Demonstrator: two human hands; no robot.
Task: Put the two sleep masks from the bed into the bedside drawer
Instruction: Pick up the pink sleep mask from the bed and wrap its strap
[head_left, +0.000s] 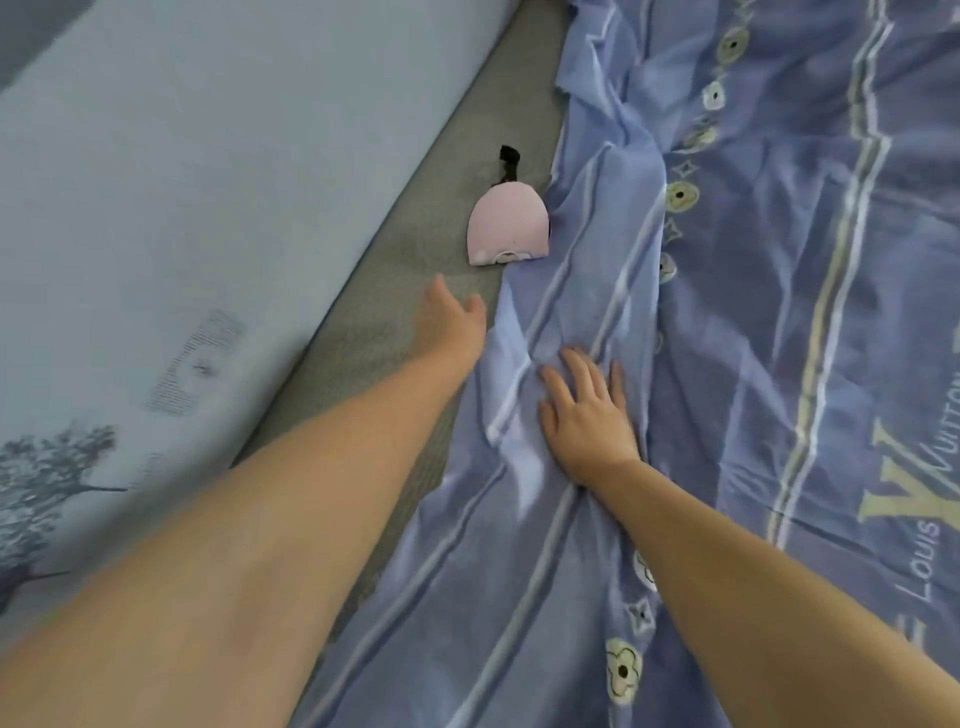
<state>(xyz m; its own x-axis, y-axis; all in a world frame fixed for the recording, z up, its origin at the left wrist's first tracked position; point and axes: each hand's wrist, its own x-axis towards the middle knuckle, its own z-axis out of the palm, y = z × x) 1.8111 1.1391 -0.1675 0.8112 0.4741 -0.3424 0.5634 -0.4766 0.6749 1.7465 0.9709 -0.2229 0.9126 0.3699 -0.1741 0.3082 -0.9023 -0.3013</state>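
A pink sleep mask (506, 223), folded in half, lies on the grey bed sheet (395, 312) beside the edge of the blue quilt. Its black strap (508, 161) trails away behind it. My left hand (453, 322) is stretched out toward the mask, a short way below it, fingers apart and holding nothing. My right hand (587, 415) rests flat on the blue quilt (753, 338), fingers spread. Only one mask is in sight. The drawer is out of view.
A long pale blue pillow or headboard cushion (182, 208) with a grey tree print runs along the left. The rumpled blue quilt with pale stripes and flower marks covers the right half of the bed.
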